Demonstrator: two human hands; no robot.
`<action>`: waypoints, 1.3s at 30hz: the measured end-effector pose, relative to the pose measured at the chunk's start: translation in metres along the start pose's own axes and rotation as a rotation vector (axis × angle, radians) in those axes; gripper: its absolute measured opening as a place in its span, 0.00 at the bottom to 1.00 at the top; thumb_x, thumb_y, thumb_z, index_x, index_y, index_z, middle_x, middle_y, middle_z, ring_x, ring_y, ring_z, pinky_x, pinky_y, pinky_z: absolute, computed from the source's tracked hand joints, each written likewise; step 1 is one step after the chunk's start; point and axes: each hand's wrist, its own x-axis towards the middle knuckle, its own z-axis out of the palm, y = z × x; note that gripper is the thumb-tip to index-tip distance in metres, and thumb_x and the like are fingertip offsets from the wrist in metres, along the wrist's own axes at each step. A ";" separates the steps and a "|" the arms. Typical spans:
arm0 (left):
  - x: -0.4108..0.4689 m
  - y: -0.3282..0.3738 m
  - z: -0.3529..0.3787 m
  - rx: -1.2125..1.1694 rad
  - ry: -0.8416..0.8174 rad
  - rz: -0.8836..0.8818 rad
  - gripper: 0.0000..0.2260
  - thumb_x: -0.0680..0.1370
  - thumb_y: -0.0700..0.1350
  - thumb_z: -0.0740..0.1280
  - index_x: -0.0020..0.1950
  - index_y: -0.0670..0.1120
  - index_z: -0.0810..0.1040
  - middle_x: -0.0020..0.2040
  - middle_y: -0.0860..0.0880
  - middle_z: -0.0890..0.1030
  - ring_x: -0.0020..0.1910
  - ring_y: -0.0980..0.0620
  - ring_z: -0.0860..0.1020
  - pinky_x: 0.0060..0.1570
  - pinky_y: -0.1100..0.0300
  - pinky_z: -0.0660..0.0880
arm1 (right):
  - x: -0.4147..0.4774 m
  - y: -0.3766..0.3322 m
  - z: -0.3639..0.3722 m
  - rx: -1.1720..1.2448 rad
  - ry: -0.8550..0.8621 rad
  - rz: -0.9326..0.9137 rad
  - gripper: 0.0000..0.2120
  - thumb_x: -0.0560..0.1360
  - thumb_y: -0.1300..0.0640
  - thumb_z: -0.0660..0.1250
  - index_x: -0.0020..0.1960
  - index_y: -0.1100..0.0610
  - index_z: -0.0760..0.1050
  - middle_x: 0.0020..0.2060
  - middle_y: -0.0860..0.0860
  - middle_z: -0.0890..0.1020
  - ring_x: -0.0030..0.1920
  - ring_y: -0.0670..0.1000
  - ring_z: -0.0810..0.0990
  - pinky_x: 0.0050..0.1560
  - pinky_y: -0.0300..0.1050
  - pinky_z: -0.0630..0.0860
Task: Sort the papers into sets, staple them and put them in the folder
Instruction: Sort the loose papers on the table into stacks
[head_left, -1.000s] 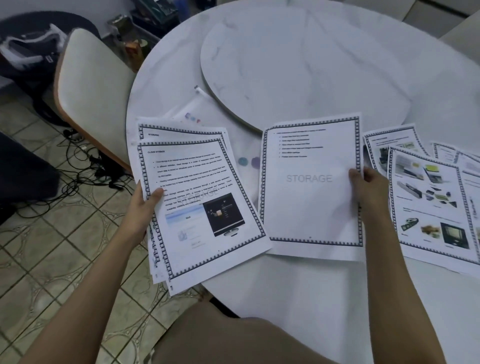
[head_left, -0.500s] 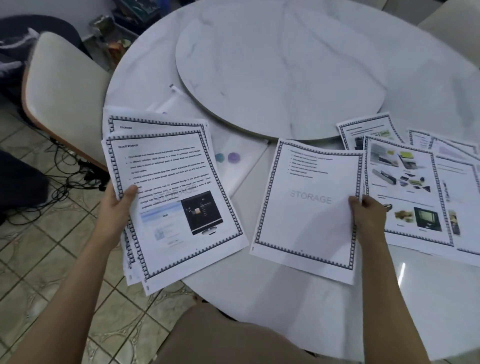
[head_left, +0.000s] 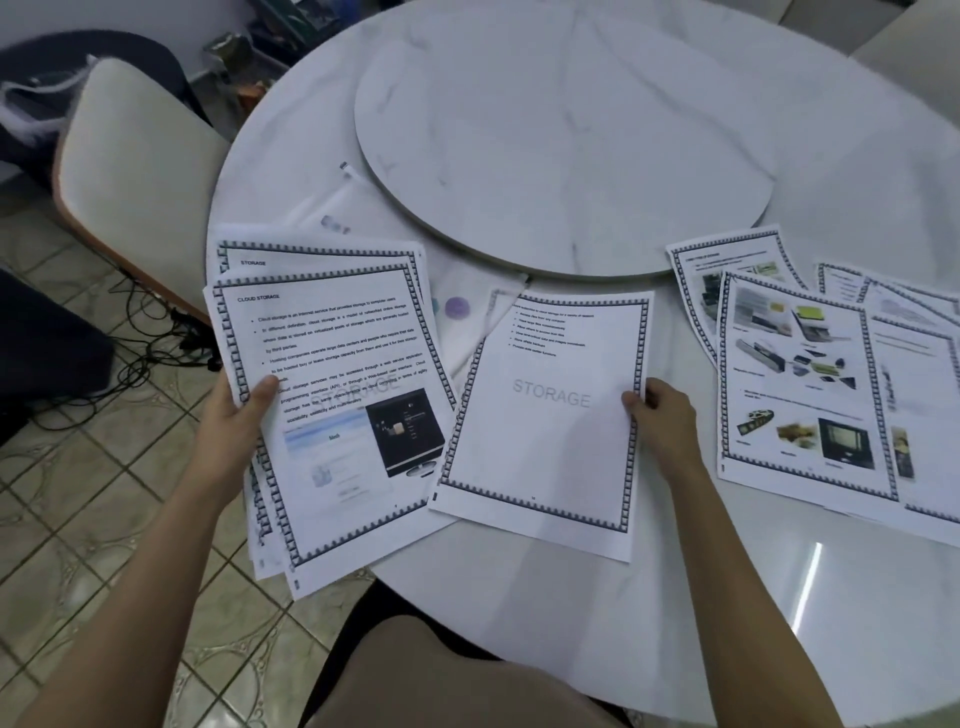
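The left hand (head_left: 234, 421) is clamping the paper stack (head_left: 337, 395), thumb on top, holding the top page readable. The right hand (head_left: 665, 421) is pinching a single sheet (head_left: 545, 415) by its near edge, probably for placing. Spread pages (head_left: 795, 374) are lying to its right.

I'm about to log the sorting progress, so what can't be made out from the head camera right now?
All in the head view:
- Stack gripped by the left hand: its top page hides the sheets beneath; count unclear.
- Sheet pinched by the right hand: bullet text too small to read.
- Spread pages: rightmost ones cut off by the frame edge.
- Clear sleeve, perhaps the folder: mostly covered by papers.
- Stapler: none in view.
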 end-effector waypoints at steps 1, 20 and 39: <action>-0.002 -0.001 0.001 -0.008 0.008 -0.008 0.15 0.80 0.42 0.59 0.67 0.46 0.68 0.54 0.53 0.77 0.51 0.54 0.78 0.47 0.63 0.76 | 0.001 0.001 -0.002 -0.004 -0.008 0.005 0.12 0.76 0.61 0.62 0.35 0.61 0.66 0.28 0.53 0.67 0.30 0.51 0.64 0.29 0.38 0.61; 0.019 0.000 0.002 -0.026 -0.131 -0.034 0.14 0.79 0.43 0.60 0.65 0.50 0.68 0.55 0.55 0.77 0.51 0.59 0.76 0.50 0.59 0.73 | -0.020 0.006 -0.056 0.276 0.063 0.082 0.10 0.77 0.62 0.62 0.56 0.63 0.75 0.48 0.56 0.79 0.47 0.54 0.77 0.45 0.41 0.77; 0.060 0.033 -0.050 -0.246 -0.127 -0.100 0.15 0.80 0.43 0.57 0.66 0.47 0.68 0.54 0.50 0.78 0.40 0.57 0.83 0.34 0.59 0.81 | -0.012 -0.034 0.023 -0.091 0.168 0.034 0.20 0.76 0.63 0.64 0.67 0.64 0.67 0.61 0.63 0.71 0.62 0.61 0.70 0.60 0.45 0.66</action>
